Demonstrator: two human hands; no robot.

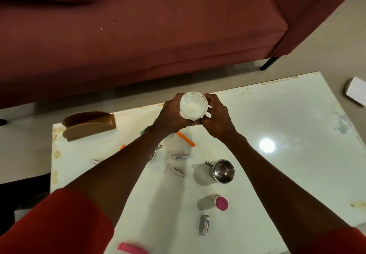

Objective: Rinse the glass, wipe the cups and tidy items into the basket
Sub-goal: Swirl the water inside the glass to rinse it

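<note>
While both hands (172, 113) hide its sides, glass (193, 106) contents blur.

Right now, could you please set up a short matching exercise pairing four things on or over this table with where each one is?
Things:
1. white cup
2. steel cup
3. brown holder
4. pink-capped bottle

Places:
A. at the table's far left corner
B. lying on its side, nearer the camera than the steel cup
C. held up between the left hand and the right hand
D. standing on the table between the forearms

Pairs: 1-C, 2-D, 3-A, 4-B
</note>
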